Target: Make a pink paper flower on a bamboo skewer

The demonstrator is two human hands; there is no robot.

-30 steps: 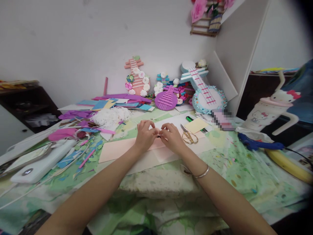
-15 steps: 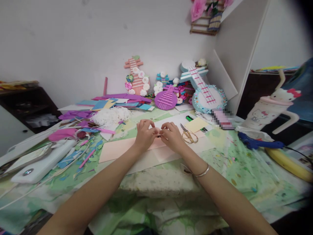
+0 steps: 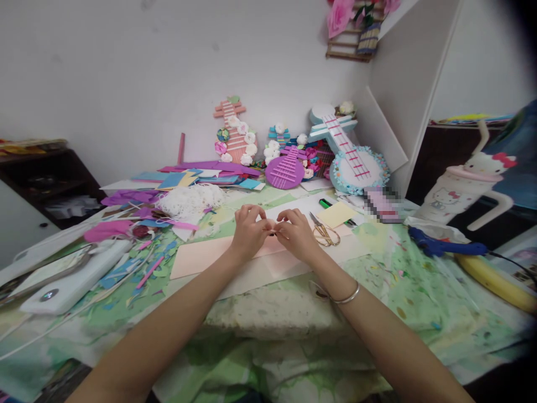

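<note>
My left hand (image 3: 250, 230) and my right hand (image 3: 295, 233) meet over the middle of the table, thumbs and forefingers pinched together fingertip to fingertip. Between them is something small that I cannot make out. Under my hands lie pale pink sheets (image 3: 201, 256) on the table. Just right of my right hand rest gold-handled scissors (image 3: 326, 234), beside a pale yellow paper (image 3: 337, 214) and a green marker (image 3: 324, 204).
Colourful paper instruments, a purple one (image 3: 285, 170) and a light blue one (image 3: 356, 168), lean at the back. White shredded strands (image 3: 191, 201) and paper scraps lie left. A blue glue gun (image 3: 440, 244), a banana (image 3: 495, 281) and a cup (image 3: 459, 193) stand or lie right.
</note>
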